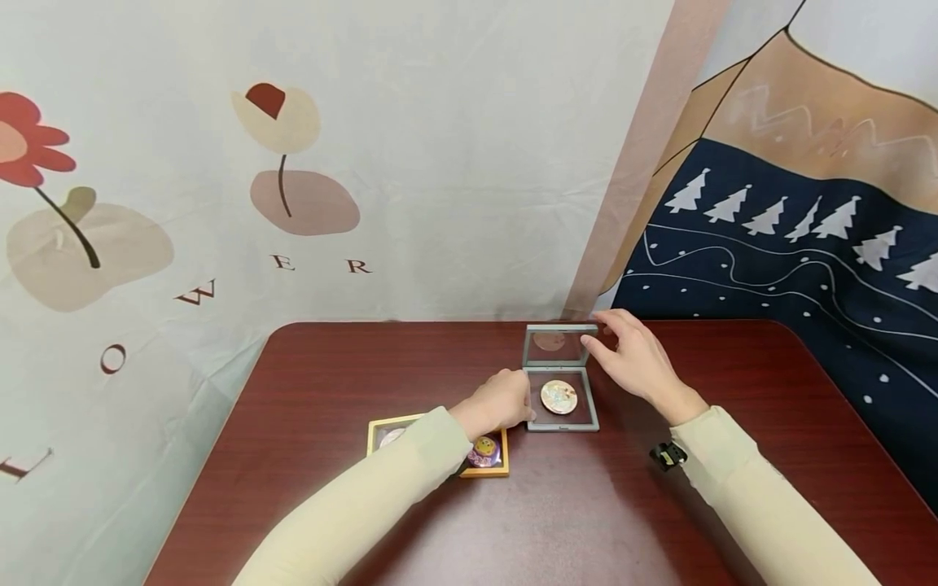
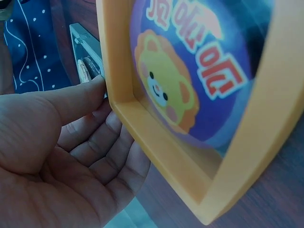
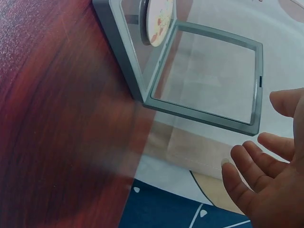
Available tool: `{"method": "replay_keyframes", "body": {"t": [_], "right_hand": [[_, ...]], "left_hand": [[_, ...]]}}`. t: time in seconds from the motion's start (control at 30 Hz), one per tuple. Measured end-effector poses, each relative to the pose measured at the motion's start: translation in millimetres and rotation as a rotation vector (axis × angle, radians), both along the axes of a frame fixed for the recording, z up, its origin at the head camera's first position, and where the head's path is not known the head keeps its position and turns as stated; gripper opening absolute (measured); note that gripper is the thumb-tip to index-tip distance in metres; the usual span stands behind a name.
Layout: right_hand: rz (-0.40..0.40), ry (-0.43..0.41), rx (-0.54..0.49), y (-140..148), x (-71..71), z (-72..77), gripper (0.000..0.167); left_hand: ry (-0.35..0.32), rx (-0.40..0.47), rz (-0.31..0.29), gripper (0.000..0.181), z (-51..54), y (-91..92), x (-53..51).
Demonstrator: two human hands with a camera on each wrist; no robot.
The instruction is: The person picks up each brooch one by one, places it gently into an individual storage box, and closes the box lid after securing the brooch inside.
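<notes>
A grey display case [image 1: 563, 427] with clear film stands unfolded on the table, its lid [image 3: 204, 121] raised at the back. On the film of its base rests a round badge [image 1: 559, 397] with a pale picture. My left hand [image 1: 500, 400] pinches the left edge of the base between thumb and curled fingers; the yellow frame hides part of this grip in the left wrist view. Beside the raised lid's upper right corner is my right hand [image 1: 636, 358], fingers loosely bent and apart from the lid in the right wrist view.
Under my left forearm lies a yellow display frame [image 1: 507, 456] holding a purple lion badge [image 2: 190, 80] and a pale round piece [image 1: 392, 437]. The dark red table [image 1: 330, 366] ends against a printed cloth [image 1: 469, 163] at the back.
</notes>
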State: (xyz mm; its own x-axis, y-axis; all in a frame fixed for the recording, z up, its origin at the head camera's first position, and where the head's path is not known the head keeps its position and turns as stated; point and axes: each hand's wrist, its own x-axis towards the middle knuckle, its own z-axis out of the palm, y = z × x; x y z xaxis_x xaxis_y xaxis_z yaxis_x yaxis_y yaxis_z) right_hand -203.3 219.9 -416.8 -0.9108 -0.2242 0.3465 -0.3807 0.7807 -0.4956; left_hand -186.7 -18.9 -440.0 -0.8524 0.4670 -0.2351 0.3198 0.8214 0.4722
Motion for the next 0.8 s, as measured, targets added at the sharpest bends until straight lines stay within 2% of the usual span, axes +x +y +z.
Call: {"method": "replay_keyframes", "body": {"t": [0.2, 0.8], "right_hand": [[0.012, -0.017, 0.006, 2, 0.6, -5.6, 0.043], [0.076, 0.115, -0.021, 8, 22.5, -12.2, 0.025]], "left_hand": [[0.006, 0.002, -0.008, 0.026, -0.7, 0.4, 0.0], [0.012, 0.021, -0.004, 0.025, -2.1, -0.6, 0.0]]}}
